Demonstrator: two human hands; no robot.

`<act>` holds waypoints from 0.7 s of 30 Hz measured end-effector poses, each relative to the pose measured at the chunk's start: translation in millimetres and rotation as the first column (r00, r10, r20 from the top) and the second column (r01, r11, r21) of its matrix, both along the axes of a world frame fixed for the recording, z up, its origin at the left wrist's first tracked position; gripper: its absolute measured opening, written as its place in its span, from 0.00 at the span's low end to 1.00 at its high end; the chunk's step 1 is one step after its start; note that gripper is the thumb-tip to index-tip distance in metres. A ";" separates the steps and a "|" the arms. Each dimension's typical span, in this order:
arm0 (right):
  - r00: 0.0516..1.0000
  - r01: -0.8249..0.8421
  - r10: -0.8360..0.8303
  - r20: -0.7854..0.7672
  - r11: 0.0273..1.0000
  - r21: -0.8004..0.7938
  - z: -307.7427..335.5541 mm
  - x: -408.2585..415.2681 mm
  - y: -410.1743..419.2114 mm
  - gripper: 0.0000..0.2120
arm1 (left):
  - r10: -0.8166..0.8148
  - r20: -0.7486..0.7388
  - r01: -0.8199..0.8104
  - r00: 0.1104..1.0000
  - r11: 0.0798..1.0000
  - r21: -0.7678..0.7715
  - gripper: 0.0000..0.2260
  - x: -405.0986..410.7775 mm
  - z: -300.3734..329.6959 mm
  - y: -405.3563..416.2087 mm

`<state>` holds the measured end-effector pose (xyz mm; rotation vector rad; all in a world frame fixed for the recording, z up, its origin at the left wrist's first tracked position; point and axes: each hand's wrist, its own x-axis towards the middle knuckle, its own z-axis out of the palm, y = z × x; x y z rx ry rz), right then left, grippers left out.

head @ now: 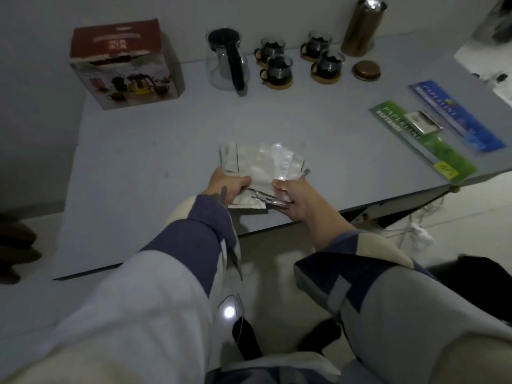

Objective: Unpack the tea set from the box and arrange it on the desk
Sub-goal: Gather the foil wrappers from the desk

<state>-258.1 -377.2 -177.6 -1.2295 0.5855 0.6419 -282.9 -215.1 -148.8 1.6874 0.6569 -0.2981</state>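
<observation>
1 head-worn wide camera looks down, near, at the desk.

The scene is being dimly lit and softly blurred. Glare is being thrown off the plastic wrappers above the hands; edges are being bent by wide-angle distortion.

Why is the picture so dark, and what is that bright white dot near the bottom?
Head view: the room is dimly lit, so the desk looks grey and the cups murky; glare shines off the plastic bags both hands hold; the white dot looks like a light's reflection; the wide lens bends the edges.
</observation>
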 end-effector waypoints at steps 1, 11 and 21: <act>1.000 -0.002 0.002 0.016 1.000 -0.009 2.9 0.5 -5.2 0.22 | 0.028 0.011 -0.028 1.000 1.000 -0.013 0.20 1.9 -1.9 -6.0; 0.961 0.262 -0.239 0.141 0.947 -0.185 26.5 8.1 -104.5 0.32 | -0.167 0.131 0.164 0.977 0.986 0.033 0.29 34.7 24.5 -110.4; 0.675 0.721 -0.636 0.373 0.675 -0.155 61.5 -3.4 -328.3 0.28 | -0.406 0.341 0.448 0.848 0.892 -0.053 0.31 62.2 60.5 -348.4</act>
